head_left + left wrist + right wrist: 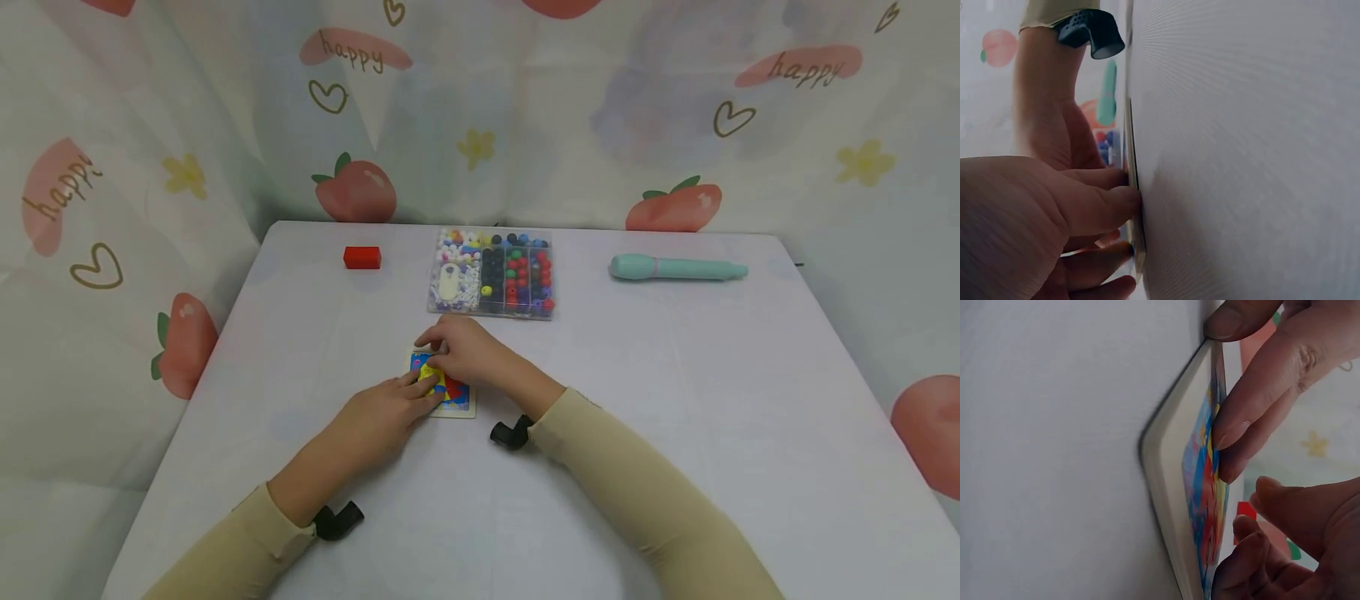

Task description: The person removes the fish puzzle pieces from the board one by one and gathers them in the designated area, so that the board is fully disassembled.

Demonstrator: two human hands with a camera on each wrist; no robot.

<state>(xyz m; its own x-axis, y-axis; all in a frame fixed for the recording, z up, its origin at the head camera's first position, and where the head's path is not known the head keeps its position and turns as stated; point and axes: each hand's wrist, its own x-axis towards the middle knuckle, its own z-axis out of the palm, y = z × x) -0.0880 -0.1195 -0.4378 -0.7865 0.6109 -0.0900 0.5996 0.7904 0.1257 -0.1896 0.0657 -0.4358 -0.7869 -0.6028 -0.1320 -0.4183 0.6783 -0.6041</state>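
Note:
A small flat picture board (462, 410) with a pale border and a blue, yellow and red picture lies on the table, partly hidden under both hands. My left hand (386, 417) rests on its left part, straight fingers pressing the picture (1205, 500) and the thumb at the edge. Over the far side of the board is my right hand (472, 354). In the right wrist view, a gap shows between the thumb (1267, 487) and bent index finger of that right hand (1335, 550), with nothing seen between them. Its lower fingers are close at the board's surface.
A clear compartment box (491, 312) of coloured beads stands just beyond the hands. Back left lies a red block (362, 257); back right, a mint-green tapered cylinder (675, 267). Black wrist cameras (339, 522) hang under both sleeves. A printed curtain (540, 125) backs the table.

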